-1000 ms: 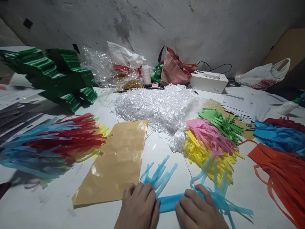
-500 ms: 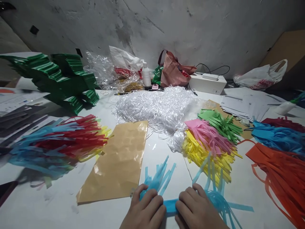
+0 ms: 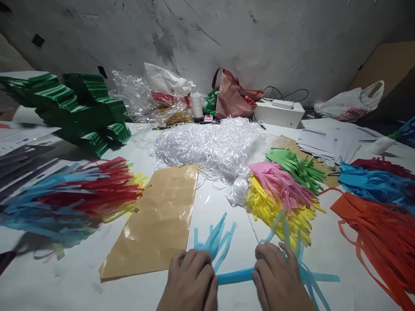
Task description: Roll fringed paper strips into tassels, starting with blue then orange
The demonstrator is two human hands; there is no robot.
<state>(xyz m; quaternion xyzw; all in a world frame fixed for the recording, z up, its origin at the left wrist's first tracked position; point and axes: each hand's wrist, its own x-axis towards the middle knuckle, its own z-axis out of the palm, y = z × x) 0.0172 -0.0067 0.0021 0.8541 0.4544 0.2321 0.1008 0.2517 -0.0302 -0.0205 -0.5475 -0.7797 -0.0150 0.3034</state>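
A light-blue fringed paper tassel (image 3: 235, 276) lies across the white table near its front edge, its middle pulled into a narrow rolled band. My left hand (image 3: 194, 276) is closed over the band's left end, and loose strips fan out beyond those fingers. Around the other end my right hand (image 3: 275, 272) is closed, with more strips spreading to the right. The fingers hide the gripped parts. Just left of my left hand lies a sheet of brown paper (image 3: 155, 220). Past my right hand is a yellow fringed tassel (image 3: 279, 211), partly under a pink one (image 3: 282, 183).
White string (image 3: 207, 144) is heaped mid-table. Red and blue tassels (image 3: 78, 194) lie left, below a stack of green cutouts (image 3: 81, 108). Orange (image 3: 372, 233) and blue tassels (image 3: 376, 183) lie right. A white bottle (image 3: 196, 103), a pink bag (image 3: 235, 95) and a white box (image 3: 279, 113) stand by the wall.
My hands have moved apart, and more of the blue band shows between them. The band looks narrower and more tightly rolled. The view has shifted slightly.
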